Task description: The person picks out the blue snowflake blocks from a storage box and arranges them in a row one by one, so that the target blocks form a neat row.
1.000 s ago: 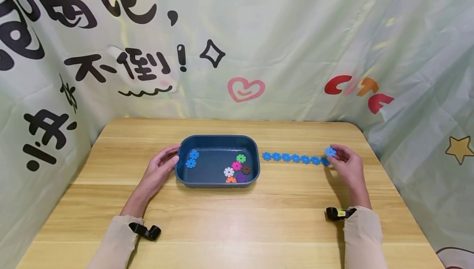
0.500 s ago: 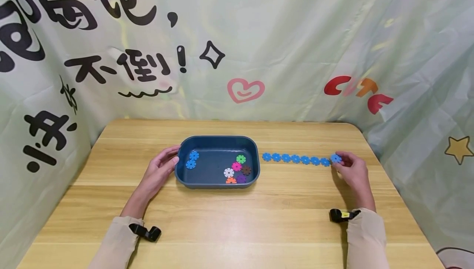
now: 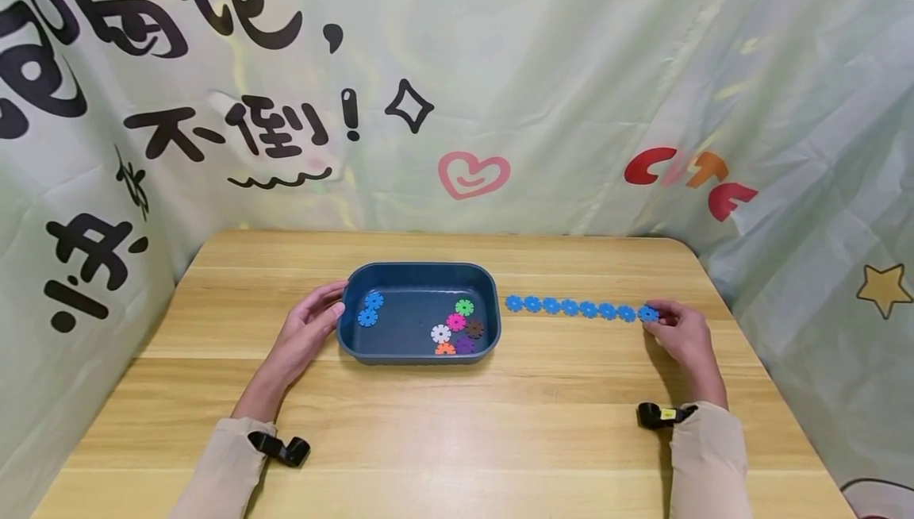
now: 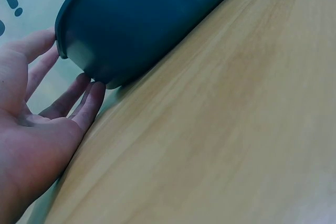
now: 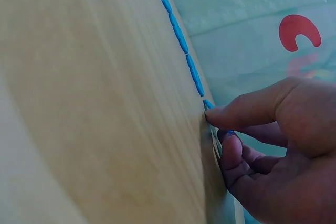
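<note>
My left hand (image 3: 305, 328) touches the left end of a dark blue tray (image 3: 421, 359). In the left wrist view, its extended fingers (image 4: 94, 100) rest against the tray's outer wall. At the right, my right hand (image 3: 684, 336) pinches a blue snowflake disc (image 3: 647, 313) between thumb and fingers, low over the table. This disc is at the right end of a row of blue snowflake discs (image 3: 569, 307), which runs rightward from the tray. From the right wrist view, the pinched disc (image 5: 208, 104) is mostly covered by fingers.
Two blue discs (image 3: 367, 317) lie in the tray's left part. Its right part holds several others, including a green disc (image 3: 464, 307), a pink disc (image 3: 455, 321) and a white disc (image 3: 440, 334). Behind the wooden table (image 3: 443, 440) hangs a printed cloth (image 3: 571, 90).
The right hand has moved right and down, bringing its blue disc from above the row's end to the right end of the row. Left hand and tray stay put.
</note>
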Action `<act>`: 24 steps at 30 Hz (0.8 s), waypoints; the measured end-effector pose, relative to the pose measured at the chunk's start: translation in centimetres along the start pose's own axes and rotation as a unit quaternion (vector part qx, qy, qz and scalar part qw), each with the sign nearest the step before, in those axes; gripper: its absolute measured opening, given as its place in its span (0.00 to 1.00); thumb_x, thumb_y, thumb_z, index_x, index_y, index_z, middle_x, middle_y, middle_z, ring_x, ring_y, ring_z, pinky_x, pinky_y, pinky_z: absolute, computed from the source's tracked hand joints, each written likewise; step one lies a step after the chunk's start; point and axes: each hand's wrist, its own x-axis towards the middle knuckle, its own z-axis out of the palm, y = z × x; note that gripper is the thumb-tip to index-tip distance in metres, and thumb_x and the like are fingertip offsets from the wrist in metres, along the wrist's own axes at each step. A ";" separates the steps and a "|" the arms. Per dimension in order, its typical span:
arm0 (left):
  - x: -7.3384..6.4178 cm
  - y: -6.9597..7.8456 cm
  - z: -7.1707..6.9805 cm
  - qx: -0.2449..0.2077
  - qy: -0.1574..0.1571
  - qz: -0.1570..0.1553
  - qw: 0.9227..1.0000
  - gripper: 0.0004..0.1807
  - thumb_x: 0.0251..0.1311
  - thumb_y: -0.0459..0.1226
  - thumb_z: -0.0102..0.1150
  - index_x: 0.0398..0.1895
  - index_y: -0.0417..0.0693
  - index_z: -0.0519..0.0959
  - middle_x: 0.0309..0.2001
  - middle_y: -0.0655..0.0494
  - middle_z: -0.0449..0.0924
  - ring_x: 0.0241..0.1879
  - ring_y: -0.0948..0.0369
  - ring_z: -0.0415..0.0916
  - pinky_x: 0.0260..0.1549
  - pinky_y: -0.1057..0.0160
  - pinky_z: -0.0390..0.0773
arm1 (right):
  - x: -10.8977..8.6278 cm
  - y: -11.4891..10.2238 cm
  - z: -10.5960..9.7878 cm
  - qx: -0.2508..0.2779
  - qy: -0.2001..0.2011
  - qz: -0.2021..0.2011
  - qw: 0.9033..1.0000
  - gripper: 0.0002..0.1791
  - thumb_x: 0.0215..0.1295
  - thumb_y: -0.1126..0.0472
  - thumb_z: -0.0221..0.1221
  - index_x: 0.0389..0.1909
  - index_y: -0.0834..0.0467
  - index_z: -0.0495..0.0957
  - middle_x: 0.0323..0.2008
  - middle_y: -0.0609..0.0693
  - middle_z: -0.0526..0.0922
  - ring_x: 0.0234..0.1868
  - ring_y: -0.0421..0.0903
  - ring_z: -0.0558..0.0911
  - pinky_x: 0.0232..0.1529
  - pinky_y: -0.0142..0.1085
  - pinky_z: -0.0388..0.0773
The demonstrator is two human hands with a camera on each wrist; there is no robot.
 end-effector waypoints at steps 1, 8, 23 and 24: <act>0.0 0.0 0.0 0.001 -0.001 0.000 1.000 0.27 0.77 0.38 0.55 0.75 0.41 0.66 0.71 0.43 0.64 0.65 0.55 0.68 0.58 0.65 0.79 | 0.0 0.1 0.0 -0.001 -0.004 0.000 1.000 0.22 0.69 0.69 0.62 0.61 0.73 0.76 0.43 0.62 0.78 0.42 0.51 0.73 0.27 0.28 0.71; 0.1 -0.1 0.0 0.000 -0.002 0.003 1.000 0.27 0.77 0.37 0.54 0.75 0.41 0.65 0.70 0.43 0.65 0.64 0.55 0.69 0.58 0.65 0.79 | 0.2 0.3 -0.3 -0.003 -0.027 -0.019 0.999 0.22 0.71 0.68 0.60 0.62 0.73 0.74 0.47 0.65 0.77 0.43 0.53 0.72 0.30 0.28 0.71; 0.0 0.0 0.1 -0.004 0.003 -0.004 1.000 0.27 0.76 0.38 0.56 0.74 0.42 0.66 0.70 0.44 0.66 0.65 0.55 0.68 0.58 0.66 0.78 | 0.1 0.5 -0.5 -0.008 -0.053 -0.026 0.998 0.24 0.73 0.67 0.58 0.65 0.74 0.71 0.49 0.67 0.76 0.46 0.54 0.73 0.32 0.27 0.71; 0.0 0.0 0.1 -0.006 0.002 -0.004 1.000 0.27 0.76 0.38 0.56 0.74 0.41 0.66 0.70 0.44 0.66 0.65 0.55 0.68 0.58 0.66 0.78 | 0.1 0.5 -0.5 -0.007 -0.054 -0.025 0.998 0.24 0.73 0.67 0.58 0.65 0.74 0.71 0.50 0.68 0.76 0.46 0.54 0.73 0.32 0.27 0.71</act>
